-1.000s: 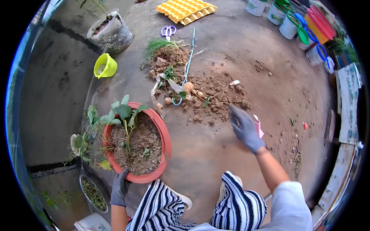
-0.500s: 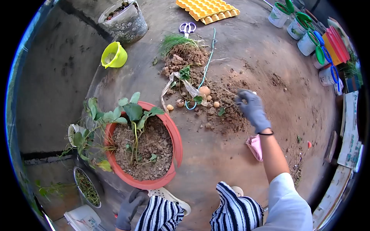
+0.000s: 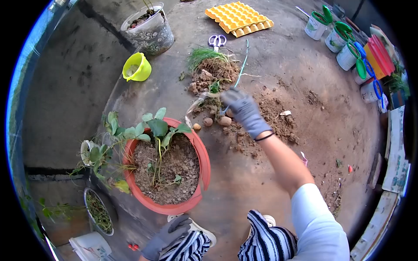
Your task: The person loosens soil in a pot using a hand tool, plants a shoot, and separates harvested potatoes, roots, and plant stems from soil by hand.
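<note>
A grey concrete floor, scuffed and dusted with earth, spreads out in front of me. On it, ahead of the crouching person, lies a crumbly heap of loose brown soil. The right hand, in a grey glove, is stretched over the near left part of that heap; its fingertips are blurred, so I can't tell whether they are apart or closed on something. By them are a torn strip of clear plastic and a few round, pale-brown lumps, perhaps tubers or clods.

Just beyond sit a thin blue-green cord, a tuft of fine green grass on a clump of soil, and purple-and-white scissors.

Nearer the person stands a round terracotta-coloured pot. Below it the left hand, also grey-gloved, is by the striped trousers, fingers loosely bent, gripping nothing that I can see.

As I judge it, the pot is already well filled with earth and a broad-leaved green plant stands in it, while the heap lies loose and mixed with scraps, unsorted. Farther out are a yellow-green bucket and yellow egg trays.
</note>
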Available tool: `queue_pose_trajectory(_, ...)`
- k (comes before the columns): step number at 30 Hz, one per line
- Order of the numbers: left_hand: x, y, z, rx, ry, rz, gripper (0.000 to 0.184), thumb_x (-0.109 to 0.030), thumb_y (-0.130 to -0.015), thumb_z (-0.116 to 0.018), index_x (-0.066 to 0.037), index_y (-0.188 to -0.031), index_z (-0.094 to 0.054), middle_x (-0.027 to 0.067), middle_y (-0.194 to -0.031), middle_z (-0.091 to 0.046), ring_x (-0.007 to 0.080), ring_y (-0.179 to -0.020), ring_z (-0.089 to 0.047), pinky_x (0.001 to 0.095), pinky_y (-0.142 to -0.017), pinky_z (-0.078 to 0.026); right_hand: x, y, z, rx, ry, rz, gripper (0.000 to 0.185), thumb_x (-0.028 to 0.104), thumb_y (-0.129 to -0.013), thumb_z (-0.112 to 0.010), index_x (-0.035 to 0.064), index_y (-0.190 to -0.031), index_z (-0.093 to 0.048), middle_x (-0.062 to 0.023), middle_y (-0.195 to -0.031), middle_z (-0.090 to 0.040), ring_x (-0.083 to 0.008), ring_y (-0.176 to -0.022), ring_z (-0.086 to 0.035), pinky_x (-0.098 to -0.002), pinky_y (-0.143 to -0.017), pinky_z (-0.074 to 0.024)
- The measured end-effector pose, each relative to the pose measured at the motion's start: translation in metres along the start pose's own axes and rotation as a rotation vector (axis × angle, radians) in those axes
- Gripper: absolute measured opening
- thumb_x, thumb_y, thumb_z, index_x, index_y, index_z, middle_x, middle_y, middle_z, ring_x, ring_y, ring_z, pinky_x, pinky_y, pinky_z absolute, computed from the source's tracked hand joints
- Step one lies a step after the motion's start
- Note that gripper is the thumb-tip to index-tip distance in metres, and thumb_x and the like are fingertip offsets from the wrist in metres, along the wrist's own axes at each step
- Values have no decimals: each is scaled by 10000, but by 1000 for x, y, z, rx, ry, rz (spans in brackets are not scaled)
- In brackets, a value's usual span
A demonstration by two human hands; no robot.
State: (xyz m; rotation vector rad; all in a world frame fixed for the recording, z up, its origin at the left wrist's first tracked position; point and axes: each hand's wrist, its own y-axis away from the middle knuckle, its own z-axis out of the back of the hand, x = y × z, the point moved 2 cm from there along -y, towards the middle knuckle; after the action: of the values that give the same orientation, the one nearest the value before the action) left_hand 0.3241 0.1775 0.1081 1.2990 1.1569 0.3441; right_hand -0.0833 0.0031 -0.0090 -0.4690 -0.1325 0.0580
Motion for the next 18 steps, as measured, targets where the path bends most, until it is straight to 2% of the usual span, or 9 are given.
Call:
queue_pose_trajectory(1, 4, 1, 0, 6, 9, 1, 544, -135, -942, -574, 27, -1406, -341, 150, -1316, -506, 208, -1173, -529, 332, -961, -456, -14, -11, 36, -133, -321, -4, 421, -86, -762, -606, 145, -1114, -614, -84, -1040, -648, -265, -1006, -631, -343, -784, -555)
queue_pose_trajectory(2, 6, 1, 1, 3, 5, -19, 538, -131, -943, -572, 27, -1403, -344, 151, -1321, -502, 210, -1180, -526, 335, -963, -456, -32, -11, 53, -229, -341, 35, 473, -111, -755, -601, 120, -1168, -596, -120, -1062, -659, -256, -980, -648, -327, -811, -559)
queue_pose_trajectory(3, 8, 1, 1, -1, -2, -41, 531, -127, -944, -570, 28, -1400, -346, 152, -1326, -497, 212, -1186, -522, 338, -965, -456, -45, -8, 77, -285, -530, 14, 403, -67, -785, -610, 115, -1144, -590, -85, -1058, -666, -245, -981, -648, -321, -800, -561)
queue_pose_trajectory(4, 12, -1, 2, 16, -4, -43, 519, -116, -942, -572, 31, -1391, -358, 155, -1336, -489, 215, -1203, -514, 338, -975, -450, -68, 2, 78, -273, -727, -35, 428, -70, -779, -627, 100, -1171, -610, -119, -1137, -654, -260, -1027, -638, -333, -853, -545)
queue_pose_trajectory(7, 3, -2, -5, 35, -2, -13, 513, -111, -942, -572, 41, -1386, -366, 154, -1341, -485, 210, -1213, -509, 334, -983, -445, -98, 43, 124, -176, -437, -137, 508, -62, -754, -629, 121, -1227, -603, -125, -1207, -615, -321, -1122, -582, -386, -937, -489)
queue_pose_trajectory(9, 2, -10, -9, 75, -90, -47, 519, -116, -939, -578, 47, -1385, -369, 155, -1336, -492, 201, -1215, -506, 324, -991, -436, -112, 81, 130, -116, -161, -46, 507, -28, -770, -606, 129, -1251, -584, -111, -1248, -593, -305, -1169, -552, -390, -974, -459)
queue_pose_trajectory(13, -16, -22, -32, 197, -247, -75, 572, -124, -917, -602, 49, -1400, -349, 142, -1359, -491, 169, -1219, -506, 288, -1027, -402, -143, 165, 118, -37, 7, -103, 510, -12, -781, -581, 135, -1270, -565, -97, -1278, -576, -292, -1192, -540, -388, -992, -445)
queue_pose_trajectory(15, -32, -23, -48, 208, -298, -69, 595, -149, -922, -602, 50, -1414, -333, 142, -1355, -495, 163, -1217, -506, 283, -1028, -396, -160, 202, 123, -142, 114, -266, 474, -46, -799, -549, 120, -1241, -591, -112, -1259, -591, -294, -1176, -555, -384, -995, -444)
queue_pose_trajectory(18, -51, -26, -68, 257, -465, -121, 618, -200, -923, -615, 51, -1414, -336, 143, -1341, -502, 174, -1217, -507, 290, -1026, -398, -181, 250, 162, -436, -58, -501, 391, -40, -868, -526, 78, -1232, -609, -115, -1255, -607, -269, -1190, -559, -358, -1020, -421)
